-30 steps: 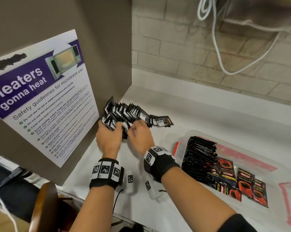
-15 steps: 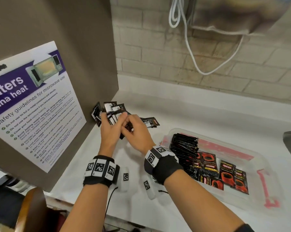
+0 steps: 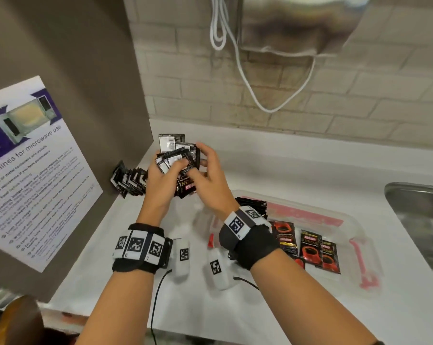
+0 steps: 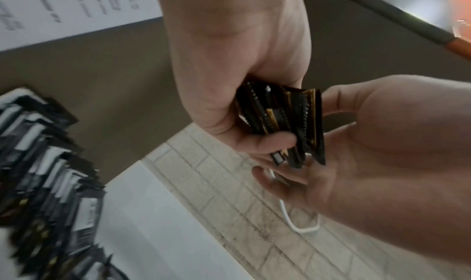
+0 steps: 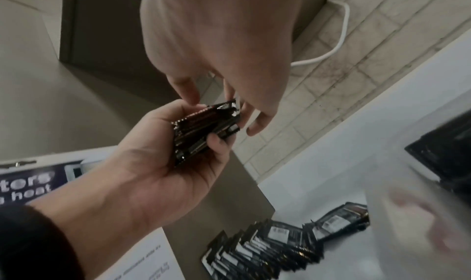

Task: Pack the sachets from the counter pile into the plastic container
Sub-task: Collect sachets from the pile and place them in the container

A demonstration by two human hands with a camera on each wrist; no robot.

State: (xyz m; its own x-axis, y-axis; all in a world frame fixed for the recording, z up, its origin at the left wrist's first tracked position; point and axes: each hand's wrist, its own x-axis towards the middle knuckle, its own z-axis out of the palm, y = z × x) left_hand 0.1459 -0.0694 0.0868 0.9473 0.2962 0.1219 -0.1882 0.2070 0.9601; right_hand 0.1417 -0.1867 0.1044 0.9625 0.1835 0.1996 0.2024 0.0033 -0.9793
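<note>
Sachets [image 3: 178, 160] sat bunched in the left hand [image 3: 160, 181] above the worktop [image 3: 272, 165], right hand [image 3: 210, 175] loosely open against them, left of the container [image 3: 355, 220], remaining pile [image 3: 128, 180] far left.

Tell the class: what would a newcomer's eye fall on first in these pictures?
First, the two hands raised over the counter: the left hand grips a bunch of black sachets and the right hand touches its edge. Next, the plastic container to the right, partly filled, and the sachet pile by the brown panel.

Sachet bundle [image 3: 178, 158] now lifted off counter pile [image 3: 129, 179].
</note>
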